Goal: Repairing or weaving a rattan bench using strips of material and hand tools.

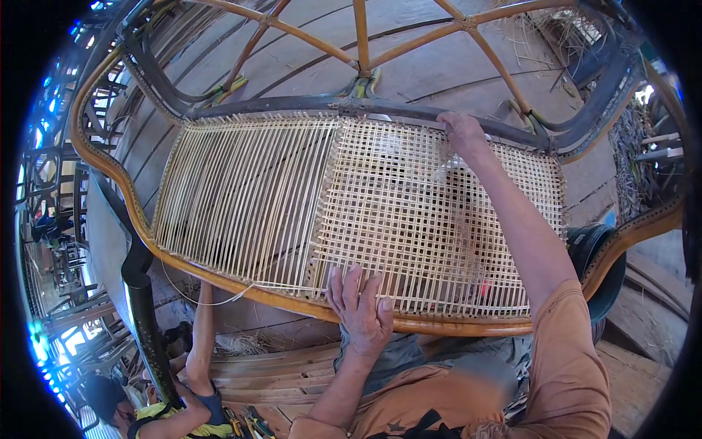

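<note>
A cane seat panel is stretched in a rattan bench frame in front of me. Its right half is a woven cane mesh point(409, 197); its left half has only parallel cane strands point(234, 190) running from front to back. My left hand point(362, 311) lies with its fingers spread on the front edge of the mesh, near the divider between the halves. At the far edge, my right hand point(463, 135) bends over the dark back rail point(409, 111), fingers curled and partly hidden. Whatever they pinch is too small to make out.
A loose cane strand point(191, 294) hangs off the curved front rail point(270, 298). Crossed rattan poles point(362, 36) rise behind the seat. At lower left sits another person point(175, 413), close to tools point(252, 423). A dark green bucket point(596, 252) stands right.
</note>
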A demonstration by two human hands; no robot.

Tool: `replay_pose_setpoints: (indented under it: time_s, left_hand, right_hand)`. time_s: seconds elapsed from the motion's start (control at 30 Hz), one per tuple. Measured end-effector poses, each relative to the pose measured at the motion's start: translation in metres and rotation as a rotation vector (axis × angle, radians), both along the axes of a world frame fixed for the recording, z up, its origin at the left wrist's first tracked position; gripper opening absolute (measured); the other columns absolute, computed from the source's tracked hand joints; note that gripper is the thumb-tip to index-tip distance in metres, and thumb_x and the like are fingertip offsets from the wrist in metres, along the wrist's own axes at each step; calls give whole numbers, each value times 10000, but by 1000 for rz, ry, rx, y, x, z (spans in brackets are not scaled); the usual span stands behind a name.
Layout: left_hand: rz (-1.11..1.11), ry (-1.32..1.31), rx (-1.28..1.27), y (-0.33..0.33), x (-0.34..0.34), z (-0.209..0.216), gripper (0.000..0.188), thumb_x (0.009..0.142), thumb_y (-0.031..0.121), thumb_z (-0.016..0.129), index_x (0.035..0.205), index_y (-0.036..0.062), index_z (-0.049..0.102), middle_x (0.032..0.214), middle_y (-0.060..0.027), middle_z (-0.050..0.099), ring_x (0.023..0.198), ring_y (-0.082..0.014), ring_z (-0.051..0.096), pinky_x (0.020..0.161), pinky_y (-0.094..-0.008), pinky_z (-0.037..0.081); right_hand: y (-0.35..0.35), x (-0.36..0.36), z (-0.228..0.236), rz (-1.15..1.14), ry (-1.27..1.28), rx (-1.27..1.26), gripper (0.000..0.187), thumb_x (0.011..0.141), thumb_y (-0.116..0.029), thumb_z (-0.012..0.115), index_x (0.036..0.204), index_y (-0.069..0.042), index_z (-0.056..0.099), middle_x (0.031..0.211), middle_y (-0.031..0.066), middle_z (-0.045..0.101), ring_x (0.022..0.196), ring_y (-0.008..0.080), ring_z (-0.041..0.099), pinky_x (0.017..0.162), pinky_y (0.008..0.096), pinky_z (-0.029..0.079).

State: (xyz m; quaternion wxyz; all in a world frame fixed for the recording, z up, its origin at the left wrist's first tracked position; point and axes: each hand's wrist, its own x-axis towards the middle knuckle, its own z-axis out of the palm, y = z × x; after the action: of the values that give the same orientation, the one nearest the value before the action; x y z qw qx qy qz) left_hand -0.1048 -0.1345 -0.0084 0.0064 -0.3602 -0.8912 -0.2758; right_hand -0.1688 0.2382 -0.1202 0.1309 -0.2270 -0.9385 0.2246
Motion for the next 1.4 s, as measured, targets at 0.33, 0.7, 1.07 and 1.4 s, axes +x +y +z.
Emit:
replay_pose_setpoints:
  time_s: [0.33,0.7,1.07,1.4]
  left_hand:
    - [-41,8,-54,3,1,4,347,940,286,394,1091,31,574,1325,-161,401,1313,-389,265,1071,-527,187]
    - [-36,81,-96,4,2,5,320,941,267,407,1087,33,570,1313,-168,410,1285,-391,296,1057,-533,205]
    - [-46,82,-103,4,3,6,325,921,264,421,1104,44,575,1334,-161,397,1302,-374,285,1064,-539,184]
    - [-86,173,37,3,5,-13,321,926,223,414,1111,21,581,1312,-191,439,1277,-392,325,1048,-546,224]
  right_hand:
    - [-43,-21,12,-222,-239,150,129,790,-156,559,856,-132,667,945,82,612,933,279,579,743,418,488]
    - [-53,-26,-2,-407,-48,104,98,769,-110,537,791,-121,632,872,59,602,885,256,585,724,422,468]
    - [-46,-20,9,-217,-113,136,66,773,-71,547,819,-96,587,870,105,573,882,306,574,725,428,468]
    - [-68,257,195,-466,642,-296,251,851,42,508,1070,-47,593,925,103,614,845,244,601,739,306,483]
